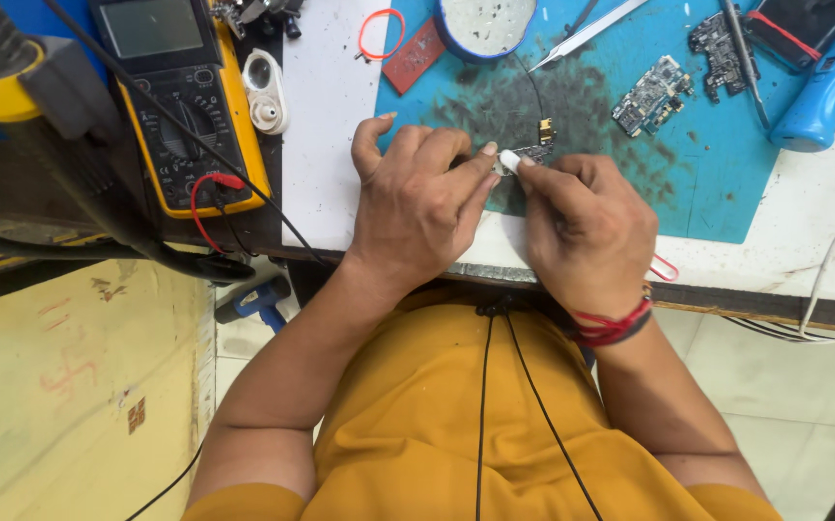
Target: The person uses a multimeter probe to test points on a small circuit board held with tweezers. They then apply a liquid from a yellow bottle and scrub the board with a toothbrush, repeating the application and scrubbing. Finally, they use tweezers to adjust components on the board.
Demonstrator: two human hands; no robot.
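The bench [331, 145] takes up the top of the view, its white surface half covered by a teal work mat [726, 183], scuffed dark in the middle, which seems to serve as the working patch. At the bench's left edge lies a yellow multimeter [181, 96], screen up, with red and black leads curling off toward the person, apparently kept within reach. A blue-handled tool [828, 82] lies at the mat's far right corner. Nearer the centre, a round blue-rimmed dish [487, 27] sits at the top of the mat, with metal tweezers [586, 34] angled beside it.

The left hand [417, 207] rests on the bench edge at the mat's near border, fingers curled, thumb and forefinger closed on a small white piece [508, 162]. The right hand [586, 227] meets it from the other side, its fingertips pressed to the same white piece, so both hands pinch it together just above the mat, seemingly to steady it. Touching their fingertips is a small dark circuit part [540, 145] with a thin black wire running up toward the dish.

Two loose circuit boards [651, 95] lie apart on the mat to the right, and a red rubber band [381, 34] lies on the white surface near the top
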